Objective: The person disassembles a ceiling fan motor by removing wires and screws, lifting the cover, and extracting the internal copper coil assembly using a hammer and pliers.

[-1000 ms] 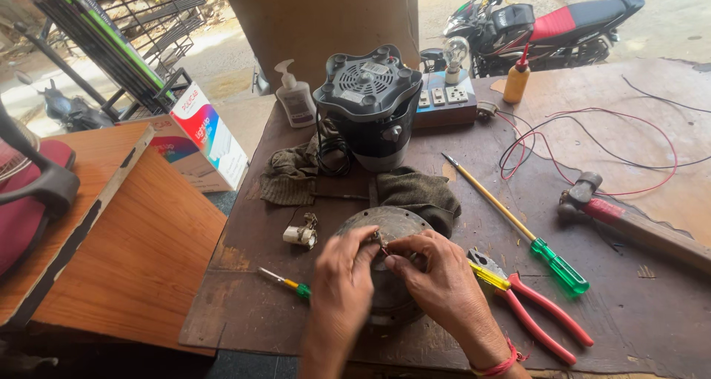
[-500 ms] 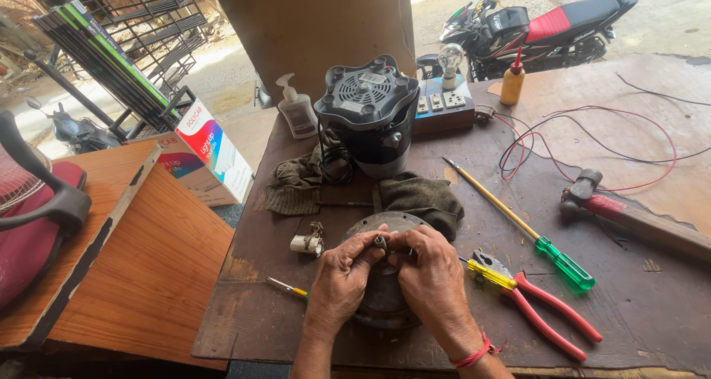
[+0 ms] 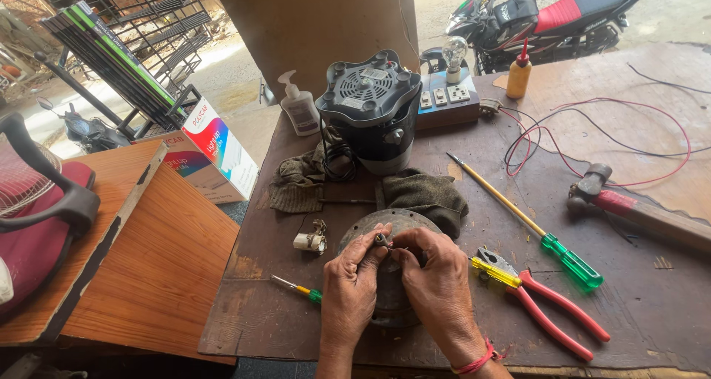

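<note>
Motor (image 3: 385,227): round, grey, dusty disc, lying flat on the bench, sitting under both hands and showing beyond the fingertips.
Shaft (image 3: 380,239): small metal stub, standing up at the centre, poking out between the fingertips.

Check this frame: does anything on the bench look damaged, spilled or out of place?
Nothing is spilled. The black appliance stands upside down, vented base up. Loose red and black wires sprawl across the bench. Both hands pinch a small part on the round metal housing.
</note>
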